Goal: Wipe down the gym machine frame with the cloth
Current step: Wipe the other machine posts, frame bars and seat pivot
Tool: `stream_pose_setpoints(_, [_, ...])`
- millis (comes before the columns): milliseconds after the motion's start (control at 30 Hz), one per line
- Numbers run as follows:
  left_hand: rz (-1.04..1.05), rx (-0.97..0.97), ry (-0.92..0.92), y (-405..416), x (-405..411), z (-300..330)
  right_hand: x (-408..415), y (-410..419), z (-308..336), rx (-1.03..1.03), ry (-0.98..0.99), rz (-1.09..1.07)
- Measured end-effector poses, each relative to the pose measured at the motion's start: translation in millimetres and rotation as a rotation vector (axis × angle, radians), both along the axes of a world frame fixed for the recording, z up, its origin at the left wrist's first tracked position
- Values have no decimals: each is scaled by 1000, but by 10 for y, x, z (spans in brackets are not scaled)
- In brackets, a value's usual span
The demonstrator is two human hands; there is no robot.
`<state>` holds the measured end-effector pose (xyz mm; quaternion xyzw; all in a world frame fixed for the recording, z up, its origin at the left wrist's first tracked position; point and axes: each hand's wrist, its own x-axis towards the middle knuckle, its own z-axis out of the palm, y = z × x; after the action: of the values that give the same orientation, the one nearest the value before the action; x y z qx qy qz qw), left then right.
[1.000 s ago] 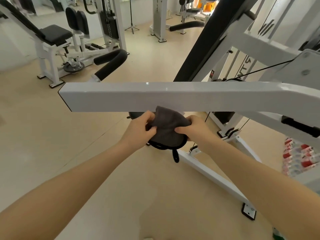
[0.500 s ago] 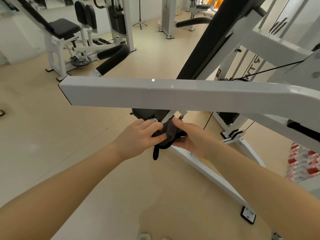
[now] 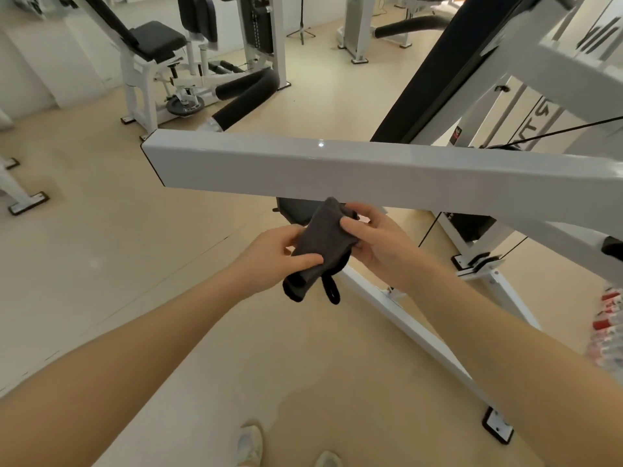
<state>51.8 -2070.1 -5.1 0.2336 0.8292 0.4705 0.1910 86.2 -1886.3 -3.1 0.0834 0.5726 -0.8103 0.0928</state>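
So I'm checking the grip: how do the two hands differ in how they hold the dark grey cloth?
The left hand pinches the dark grey cloth low, near its hanging end; the right hand grips its upper end, nearer the white square frame beam. Both hold it off the beam.

The white frame beam (image 3: 337,170) runs off the right edge, and blurred red-and-white items (image 3: 606,318) there stay unidentifiable.

Black-padded bench (image 3: 158,40), bottles (image 3: 608,318), shoes (image 3: 249,444)
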Motion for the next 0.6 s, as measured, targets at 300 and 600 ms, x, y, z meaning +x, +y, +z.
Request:
stream_pose_setpoints(300, [-98,-219,92,-294,-504,100,-103,-658,-229,-86,-128,-173])
stream_pose_setpoints(600, [-257,-397,1358,-1141,-1328,241,-863,-1547,-492,-470,-421,-480])
